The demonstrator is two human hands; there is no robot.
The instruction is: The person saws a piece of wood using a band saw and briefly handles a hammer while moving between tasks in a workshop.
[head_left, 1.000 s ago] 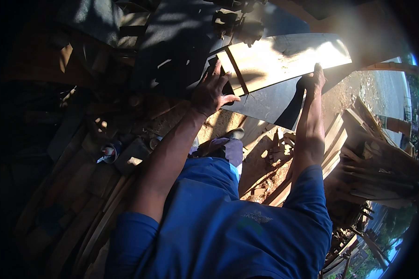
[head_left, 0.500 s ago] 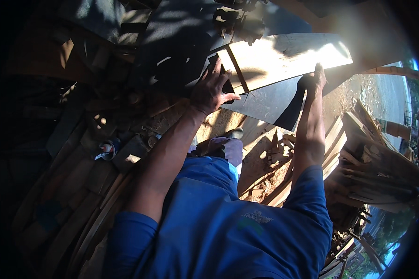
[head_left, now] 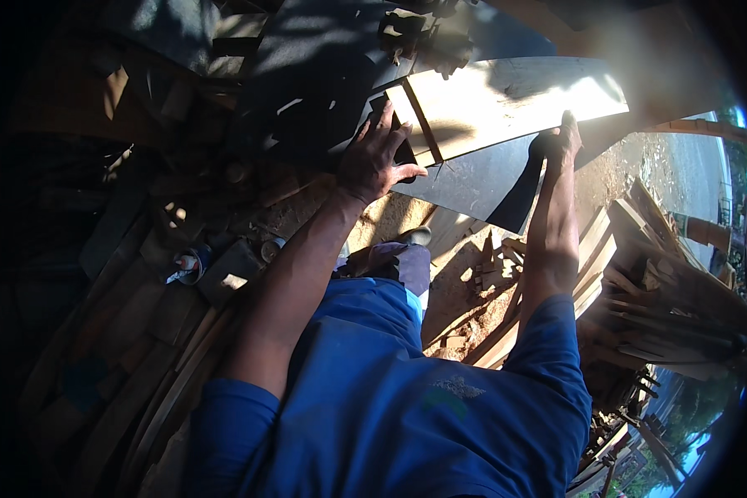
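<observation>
1. Left hand point(head_left: 379, 158) laid flat on the near left end of the board point(head_left: 506, 104), fingers spread wide, thumb pointing right along the lower edge
2. Right hand point(head_left: 560, 141) gripping the board's near edge further right, fingers curled over the edge; fingertips hidden in shadow, so exact hold hard to tell
3. Board: long, pale, sunlit, lying across the upper middle of the view, tilted slightly, left end near the left hand, right end reaching toward the bright glare at top right
4. Thin dark strip point(head_left: 421, 121) crossing the board just right of the left hand
5. Grey sheet point(head_left: 473, 184) directly under the board, between the two hands, part of it in shade
6. Both forearms stretched up from the lower edge, blue sleeves point(head_left: 548, 349) at the upper arms
7. Shoe point(head_left: 415, 238) on the sawdust-covered ground below the board, between the arms
8. Offcuts point(head_left: 490, 270) scattered beside the shoe
9. Stacked planks point(head_left: 664, 274) at right, well apart from the hands
10. Small can point(head_left: 189, 266) among dark timber at left
</observation>
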